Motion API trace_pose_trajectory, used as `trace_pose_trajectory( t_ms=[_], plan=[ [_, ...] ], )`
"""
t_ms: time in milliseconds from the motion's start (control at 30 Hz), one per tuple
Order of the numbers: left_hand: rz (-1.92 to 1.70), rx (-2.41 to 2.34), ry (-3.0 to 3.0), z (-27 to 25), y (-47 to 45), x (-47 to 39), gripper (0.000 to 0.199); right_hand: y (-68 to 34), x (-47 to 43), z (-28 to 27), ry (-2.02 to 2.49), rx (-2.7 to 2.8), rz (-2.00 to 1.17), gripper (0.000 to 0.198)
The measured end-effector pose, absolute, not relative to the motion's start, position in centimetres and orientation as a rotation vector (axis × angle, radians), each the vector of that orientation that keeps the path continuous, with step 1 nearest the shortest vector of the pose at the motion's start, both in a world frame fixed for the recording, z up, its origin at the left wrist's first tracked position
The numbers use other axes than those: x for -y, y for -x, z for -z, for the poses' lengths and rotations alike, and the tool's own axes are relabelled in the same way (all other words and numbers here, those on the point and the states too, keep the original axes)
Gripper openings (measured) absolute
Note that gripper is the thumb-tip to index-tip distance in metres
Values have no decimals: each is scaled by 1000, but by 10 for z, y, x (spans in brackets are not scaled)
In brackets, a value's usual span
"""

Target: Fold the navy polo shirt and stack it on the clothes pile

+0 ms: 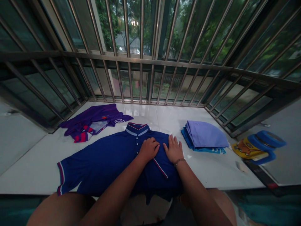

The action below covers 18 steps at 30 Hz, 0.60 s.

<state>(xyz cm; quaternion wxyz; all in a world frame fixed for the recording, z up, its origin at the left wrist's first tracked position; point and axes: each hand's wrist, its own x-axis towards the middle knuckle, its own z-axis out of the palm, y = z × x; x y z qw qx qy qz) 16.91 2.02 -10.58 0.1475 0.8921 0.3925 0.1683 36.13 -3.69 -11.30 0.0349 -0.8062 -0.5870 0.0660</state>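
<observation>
Left hand (150, 148): fingers curled on shirt (105, 158), grip indeterminable. Right hand (174, 149): spread flat on shirt. Jug (250, 148), near folded clothes (205, 134): contents not visible.

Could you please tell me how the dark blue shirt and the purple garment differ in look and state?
The dark blue shirt is partly spread out, while the purple garment lies bunched up. The dark blue shirt shows a trimmed collar; the purple garment shows a white logo. The left hand and right hand touch the dark blue shirt, not the purple garment. Both lie on a white surface.
</observation>
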Motion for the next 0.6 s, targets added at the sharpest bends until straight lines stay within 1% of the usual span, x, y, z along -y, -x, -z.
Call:
trace_pose_trajectory(
  t_ms=[167, 233, 300, 400, 467, 533, 600],
  plan=[
    [-473, -1102, -2536, 100, -168, -15, 31, -363, 40, 118, 2506, 1802, -186, 78],
    [-543, -1089, -2465, 95, -152, -11, 34, -364, 39, 118, 2513, 1808, -172, 78],
    [-655, -1201, -2391, 89, -117, -6, 38, -364, 38, 118, 2519, 1814, -167, 79],
    [-819, -1688, -2229, 81, -32, 6, 45, -366, 37, 121, 2526, 1825, -166, 80],
    [-900, -2134, -2018, 78, 36, 19, 55, -367, 36, 124, 2525, 1830, -155, 81],
    [-803, -2583, -1736, 78, 98, 32, 71, -369, 36, 126, 2524, 1831, -143, 82],
    [-523, -2867, -1420, 81, 147, 42, 87, -369, 36, 128, 2522, 1832, -144, 82]
  ],
)
